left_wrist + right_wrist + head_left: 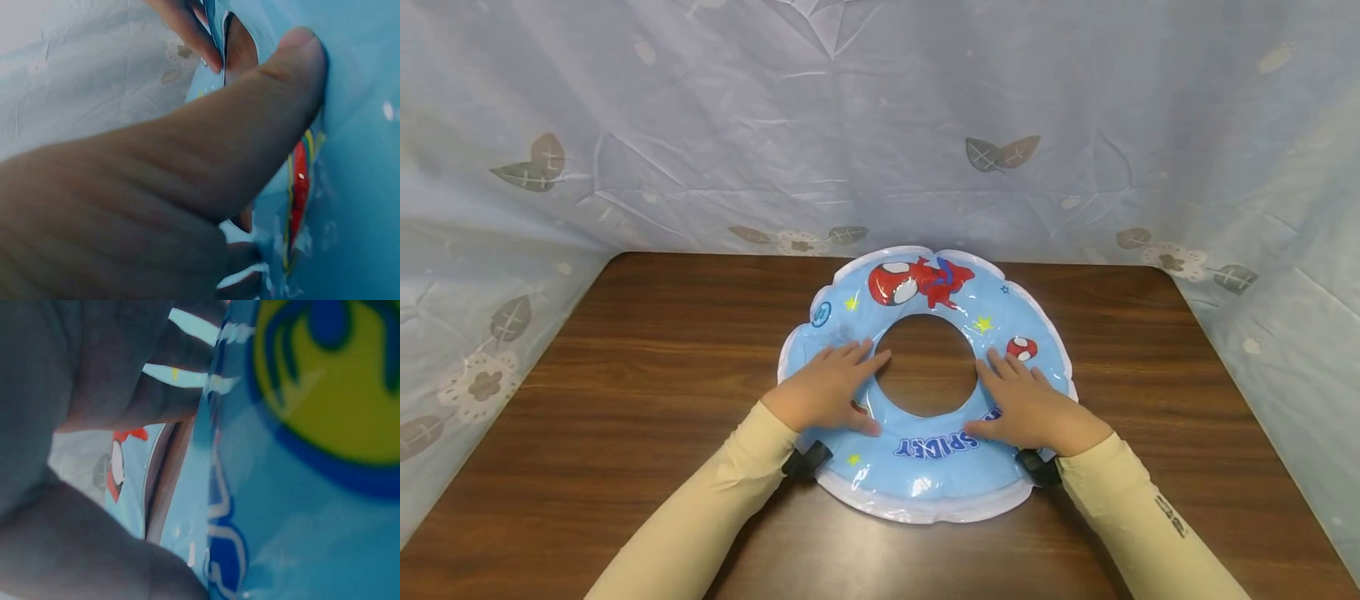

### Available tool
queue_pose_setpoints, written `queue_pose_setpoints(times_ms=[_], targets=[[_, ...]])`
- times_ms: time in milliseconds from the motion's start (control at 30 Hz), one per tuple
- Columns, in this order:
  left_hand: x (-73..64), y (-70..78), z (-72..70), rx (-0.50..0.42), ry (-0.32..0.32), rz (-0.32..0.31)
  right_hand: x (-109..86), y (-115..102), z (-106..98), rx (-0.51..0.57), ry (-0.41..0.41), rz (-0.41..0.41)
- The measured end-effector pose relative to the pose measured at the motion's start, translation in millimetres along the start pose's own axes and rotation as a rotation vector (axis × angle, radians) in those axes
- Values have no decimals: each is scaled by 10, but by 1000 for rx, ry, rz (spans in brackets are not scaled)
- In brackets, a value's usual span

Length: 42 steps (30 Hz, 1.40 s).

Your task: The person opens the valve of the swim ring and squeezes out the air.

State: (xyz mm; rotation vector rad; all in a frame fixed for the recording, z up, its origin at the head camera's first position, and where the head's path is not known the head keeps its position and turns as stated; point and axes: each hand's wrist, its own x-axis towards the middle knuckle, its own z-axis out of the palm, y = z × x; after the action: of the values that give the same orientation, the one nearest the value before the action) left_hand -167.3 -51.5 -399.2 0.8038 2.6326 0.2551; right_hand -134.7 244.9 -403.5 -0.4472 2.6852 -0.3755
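A light blue inflatable swim ring [925, 487] with a white rim lies flat and puffed up in the head view, printed with a red cartoon figure, stars and the word SPIDEY. My left hand [831, 390] rests on the ring's left side, fingers spread and thumb pointing toward the lettering. On the right side my right hand [1033, 408] lies with fingers extended, covering part of the print. The left wrist view shows the left thumb [294, 69] touching the blue vinyl. Close up in the right wrist view, right-hand fingers [169, 403] lie against the ring's surface.
The ring sits on a dark brown wooden table [662, 400] with rounded far corners. A pale curtain [715, 125] with leaf and flower prints hangs behind and at both sides. Black wrist straps [807, 460] are near the ring's lower edge.
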Motion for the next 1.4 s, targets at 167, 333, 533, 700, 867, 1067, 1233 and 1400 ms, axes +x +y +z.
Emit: queue_pose_setpoints(times_ms=[167,333,533,700,867,1067,1233,1400], targets=[[-33,82,-13,7,-14,-22,5,56,-3,7,1,-28],[-52,112,-27,21,-21,-41,1,67,-11,17,-2,-36],[-88,94,-84,4,-17,-31,-29,14,-35,7,16,-32],[-124,65,-153,1,23,-25,-82,-81,-74,-3,60,-52],[-146,51,-190,-8,8,-48,-115,-140,-98,-8,69,-61],[-165,74,-195,-30,-23,-86,-104,-126,-81,-7,61,-28],[-140,68,-156,-48,-39,-101,-72,-97,-39,-3,45,-11],[-101,44,-106,-66,-54,-94,-46,-77,-15,6,26,-7]])
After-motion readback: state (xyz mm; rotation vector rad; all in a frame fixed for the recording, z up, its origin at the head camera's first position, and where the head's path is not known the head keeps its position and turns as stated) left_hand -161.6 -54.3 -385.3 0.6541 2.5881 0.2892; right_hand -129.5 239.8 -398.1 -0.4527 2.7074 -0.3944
